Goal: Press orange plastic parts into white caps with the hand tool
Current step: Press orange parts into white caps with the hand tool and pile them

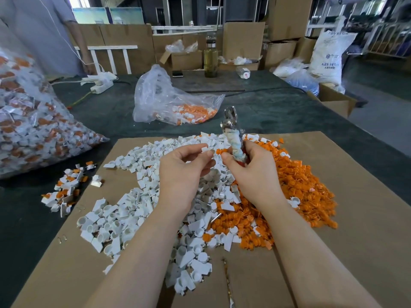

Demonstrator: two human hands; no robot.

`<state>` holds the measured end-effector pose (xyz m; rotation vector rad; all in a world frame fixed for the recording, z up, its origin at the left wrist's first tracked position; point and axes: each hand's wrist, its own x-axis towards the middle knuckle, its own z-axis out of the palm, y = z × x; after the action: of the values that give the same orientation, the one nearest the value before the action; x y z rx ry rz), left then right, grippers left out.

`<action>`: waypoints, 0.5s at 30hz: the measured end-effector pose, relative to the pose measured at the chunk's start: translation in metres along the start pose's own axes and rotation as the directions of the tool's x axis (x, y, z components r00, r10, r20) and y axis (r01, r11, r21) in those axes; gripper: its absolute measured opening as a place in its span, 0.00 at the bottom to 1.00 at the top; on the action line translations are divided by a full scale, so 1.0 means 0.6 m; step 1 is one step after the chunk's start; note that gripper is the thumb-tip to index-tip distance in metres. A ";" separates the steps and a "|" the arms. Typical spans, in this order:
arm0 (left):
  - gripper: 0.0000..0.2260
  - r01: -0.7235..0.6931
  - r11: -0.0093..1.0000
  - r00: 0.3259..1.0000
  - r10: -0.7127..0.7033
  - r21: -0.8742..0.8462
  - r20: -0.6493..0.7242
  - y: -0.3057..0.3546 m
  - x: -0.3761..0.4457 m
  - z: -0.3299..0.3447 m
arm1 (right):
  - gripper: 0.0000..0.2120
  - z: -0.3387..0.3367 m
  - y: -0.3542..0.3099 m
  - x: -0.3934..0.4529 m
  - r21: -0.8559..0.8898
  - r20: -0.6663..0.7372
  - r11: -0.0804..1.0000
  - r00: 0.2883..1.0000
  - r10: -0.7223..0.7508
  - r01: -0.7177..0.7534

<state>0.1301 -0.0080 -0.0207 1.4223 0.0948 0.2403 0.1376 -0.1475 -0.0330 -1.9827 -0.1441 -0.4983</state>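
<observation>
Over the brown cardboard sheet [333, 165] on the desk, the left hand [182, 174] pinches a small white plastic cap [205, 149] at its fingertips. The right hand [251, 172] grips the cloth-wrapped metal hand tool [233, 138], upright, above heaped white caps [133, 210] and orange plastic parts [300, 192].

Both bare forearms are extended forward, converging toward the middle. The left hand [182, 172] is held palm inward, its thumb and fingers curled and pinched together at the tips. The right hand [251, 172] is wrapped in a fist, knuckles outward, with the index finger [226, 157] pointed toward the left fingertips [208, 153].
</observation>
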 end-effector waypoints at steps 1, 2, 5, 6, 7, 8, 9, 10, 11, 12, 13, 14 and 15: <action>0.05 0.008 1.000 1.000 -0.008 -0.007 -0.007 0.000 0.000 0.002 | 0.08 0.001 0.000 -0.001 -0.007 -0.006 1.000 1.000 -0.005 0.005; 0.05 0.015 1.000 1.000 -0.016 -0.010 -0.010 0.001 0.000 0.002 | 0.08 0.002 0.000 -0.001 -0.016 -0.012 1.000 1.000 -0.011 0.011; 0.04 0.040 0.999 0.999 -0.040 -0.024 -0.003 0.001 0.001 0.003 | 0.06 0.005 0.000 -0.002 -0.065 -0.037 0.997 0.998 -0.041 0.039; 0.04 0.045 0.999 0.999 -0.045 -0.026 -0.002 0.001 0.001 0.003 | 0.06 0.006 0.000 -0.003 -0.085 -0.044 0.995 0.998 -0.052 0.048; 0.04 0.044 0.999 0.999 -0.044 -0.026 -0.002 0.001 0.001 0.004 | 0.06 0.006 0.000 -0.003 -0.101 -0.051 0.993 0.997 -0.059 0.054; 0.04 0.040 0.999 0.999 -0.040 -0.025 -0.003 0.001 0.000 0.004 | 0.06 0.007 0.000 -0.004 -0.112 -0.057 0.992 0.996 -0.062 0.056; 0.04 0.033 0.999 0.999 -0.033 -0.021 -0.005 0.001 0.000 0.005 | 0.06 0.007 -0.001 -0.004 -0.121 -0.063 0.991 0.996 -0.063 0.055; 0.04 0.024 1.000 1.000 -0.024 -0.016 -0.006 0.000 0.000 0.005 | 0.07 0.008 -0.001 -0.004 -0.130 -0.067 0.990 0.996 -0.063 0.054; 0.05 0.013 1.000 1.000 -0.014 -0.010 -0.005 -0.001 -0.001 0.006 | 0.07 0.009 -0.002 -0.005 -0.135 -0.070 0.989 0.996 -0.063 0.053; 0.05 0.002 1.000 1.000 -0.002 -0.003 -0.002 -0.001 -0.002 0.006 | 0.07 0.010 -0.002 -0.005 -0.136 -0.072 0.989 0.995 -0.064 0.054; 0.06 -0.010 1.000 1.000 0.010 0.006 0.002 -0.002 -0.002 0.006 | 0.07 0.010 -0.002 -0.005 -0.135 -0.072 0.989 0.995 -0.067 0.057; 0.07 -0.024 1.000 1.000 0.024 0.014 0.005 -0.003 -0.002 0.006 | 0.06 0.010 -0.002 -0.005 -0.137 -0.074 0.989 0.995 -0.071 0.061; 0.07 -0.038 0.999 0.999 0.037 0.022 0.006 -0.004 -0.002 0.007 | 0.06 0.010 -0.002 -0.005 -0.140 -0.077 0.988 0.994 -0.074 0.063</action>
<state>0.1301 -0.0123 -0.0224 1.4478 0.0665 0.2669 0.1361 -0.1411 -0.0358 -2.0933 -0.1301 -0.6486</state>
